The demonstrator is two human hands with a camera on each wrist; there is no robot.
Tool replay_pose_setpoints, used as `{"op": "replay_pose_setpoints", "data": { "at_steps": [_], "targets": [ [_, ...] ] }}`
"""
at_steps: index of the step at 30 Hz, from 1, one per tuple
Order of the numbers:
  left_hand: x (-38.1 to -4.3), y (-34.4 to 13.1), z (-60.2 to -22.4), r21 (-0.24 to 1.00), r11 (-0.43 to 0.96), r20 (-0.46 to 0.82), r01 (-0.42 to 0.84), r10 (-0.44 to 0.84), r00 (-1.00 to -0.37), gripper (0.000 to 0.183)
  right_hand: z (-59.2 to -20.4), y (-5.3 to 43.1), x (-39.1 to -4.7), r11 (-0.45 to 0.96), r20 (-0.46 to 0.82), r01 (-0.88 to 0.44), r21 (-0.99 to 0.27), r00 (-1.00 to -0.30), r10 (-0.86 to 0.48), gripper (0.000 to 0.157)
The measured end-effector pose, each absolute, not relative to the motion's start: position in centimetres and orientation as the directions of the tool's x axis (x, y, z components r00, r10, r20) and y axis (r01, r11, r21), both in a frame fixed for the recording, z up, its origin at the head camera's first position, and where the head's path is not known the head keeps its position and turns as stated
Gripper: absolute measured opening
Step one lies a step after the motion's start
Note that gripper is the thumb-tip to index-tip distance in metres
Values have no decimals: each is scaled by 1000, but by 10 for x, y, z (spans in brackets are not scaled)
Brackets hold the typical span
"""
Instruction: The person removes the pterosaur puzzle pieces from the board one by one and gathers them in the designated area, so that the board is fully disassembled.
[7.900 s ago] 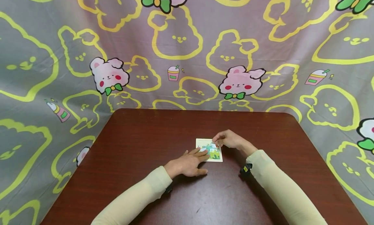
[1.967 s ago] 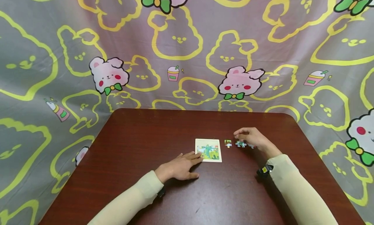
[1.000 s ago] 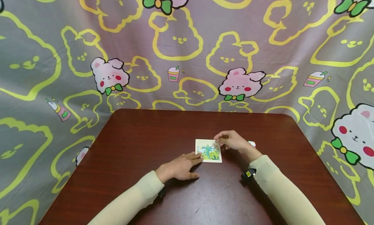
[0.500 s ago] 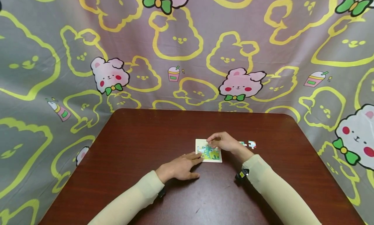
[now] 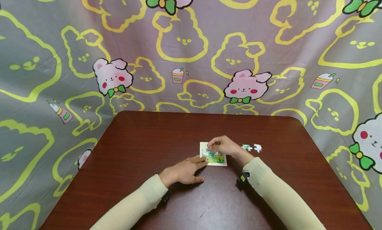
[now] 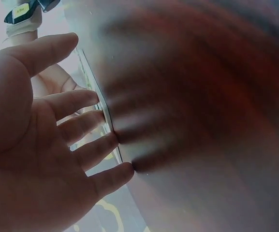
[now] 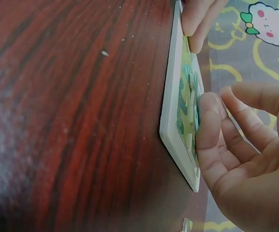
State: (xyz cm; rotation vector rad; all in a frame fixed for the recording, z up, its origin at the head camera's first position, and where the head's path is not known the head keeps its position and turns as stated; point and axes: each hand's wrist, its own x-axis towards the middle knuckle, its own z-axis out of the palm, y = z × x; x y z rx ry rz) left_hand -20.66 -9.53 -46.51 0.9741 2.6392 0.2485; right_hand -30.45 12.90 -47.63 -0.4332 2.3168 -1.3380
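A cream-bordered jigsaw puzzle board (image 5: 221, 164) with a green picture lies flat on the table. My left hand (image 5: 183, 170) is palm down with fingers spread, its fingertips resting on the board's left edge. In the left wrist view, the fingers of my left hand (image 6: 62, 121) reach that thin edge. My right hand (image 5: 225, 146) is over the upper part of the board. The right wrist view shows the thumb and index finger of my right hand (image 7: 241, 150) pinched together at a slightly raised puzzle piece (image 7: 192, 113), mostly hidden by them.
Two loose puzzle pieces, a green-white one (image 5: 246, 147) and a white-red one (image 5: 257, 148), lie on the brown table (image 5: 167, 133) right of the board. A patterned curtain (image 5: 191, 67) stands behind the table.
My right hand went from the loose pieces to the board's upper right, then slid left across its upper part. Two loose pieces show now where three lay. My left hand stays in place.
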Motion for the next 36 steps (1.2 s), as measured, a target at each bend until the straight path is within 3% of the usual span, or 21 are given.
{"op": "replay_pose_setpoints", "data": {
  "at_steps": [36],
  "targets": [
    [-206, -96, -469, 259, 752, -221, 607, 658, -720, 67, -481, 116, -303, 518, -141, -160, -841, -858, -495, 25]
  ]
}}
